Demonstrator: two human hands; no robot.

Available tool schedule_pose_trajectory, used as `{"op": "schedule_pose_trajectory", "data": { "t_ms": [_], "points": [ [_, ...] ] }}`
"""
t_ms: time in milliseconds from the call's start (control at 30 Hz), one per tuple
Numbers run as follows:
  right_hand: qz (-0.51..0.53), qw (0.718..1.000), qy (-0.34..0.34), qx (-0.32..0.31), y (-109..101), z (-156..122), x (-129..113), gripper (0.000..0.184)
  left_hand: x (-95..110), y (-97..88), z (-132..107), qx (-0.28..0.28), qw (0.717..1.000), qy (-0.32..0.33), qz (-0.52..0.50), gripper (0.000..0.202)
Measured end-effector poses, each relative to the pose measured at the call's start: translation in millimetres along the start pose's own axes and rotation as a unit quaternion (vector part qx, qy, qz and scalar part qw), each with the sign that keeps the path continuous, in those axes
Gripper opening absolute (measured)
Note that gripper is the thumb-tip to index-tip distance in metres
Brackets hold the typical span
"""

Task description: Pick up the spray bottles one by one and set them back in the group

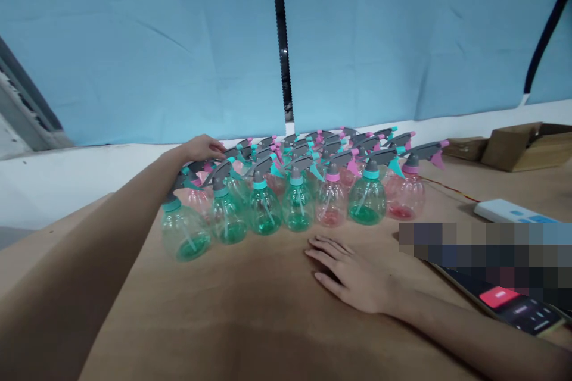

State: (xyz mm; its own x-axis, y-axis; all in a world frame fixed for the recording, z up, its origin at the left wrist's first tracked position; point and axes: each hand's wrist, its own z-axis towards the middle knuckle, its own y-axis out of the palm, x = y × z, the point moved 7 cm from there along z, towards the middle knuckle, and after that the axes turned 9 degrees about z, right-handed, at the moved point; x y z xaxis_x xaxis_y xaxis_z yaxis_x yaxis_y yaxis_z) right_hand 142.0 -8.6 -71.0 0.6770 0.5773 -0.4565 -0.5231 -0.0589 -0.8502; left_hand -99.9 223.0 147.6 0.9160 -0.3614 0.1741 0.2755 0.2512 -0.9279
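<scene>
Several rounded spray bottles stand upright in close rows, with grey trigger heads and teal or pink collars and nozzles. In the front row are a green bottle (185,238) at the left end, a pink bottle (331,205) and another pink bottle (406,196) at the right end; a little liquid lies in each. My left hand (204,147) reaches to the back left of the group, its fingers bent down over a spray bottle's head; the bottle's body is mostly hidden. My right hand (353,277) lies palm down on the table, fingers spread, in front of the bottles and holding nothing.
A wooden table (214,321) bears everything. On the right are a phone (513,303) with its upper part pixelated, a white box-like device (513,211) with a thin wire, and an open cardboard box (527,149). A blue sheet (179,47) covers the wall behind.
</scene>
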Motion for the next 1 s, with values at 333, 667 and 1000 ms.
{"op": "schedule_pose_trajectory", "data": {
  "t_ms": [333, 667, 1000],
  "points": [
    [-0.006, 1.000, 0.003, -0.007, 1, 0, 1, 0.045, 28, -83.4, -22, 0.103, 0.994, 0.025, 0.008, 0.044],
    [0.004, 1.000, 0.003, -0.003, 1, 0, 2, 0.045, 119, -153.5, -112, 0.323, 0.938, 0.100, -0.077, 0.043],
    [-0.008, 0.999, 0.029, 0.009, 1, 0, 6, 0.051, 159, -11.6, -145, 0.094, 0.975, 0.080, -0.185, 0.025]
  ]
}}
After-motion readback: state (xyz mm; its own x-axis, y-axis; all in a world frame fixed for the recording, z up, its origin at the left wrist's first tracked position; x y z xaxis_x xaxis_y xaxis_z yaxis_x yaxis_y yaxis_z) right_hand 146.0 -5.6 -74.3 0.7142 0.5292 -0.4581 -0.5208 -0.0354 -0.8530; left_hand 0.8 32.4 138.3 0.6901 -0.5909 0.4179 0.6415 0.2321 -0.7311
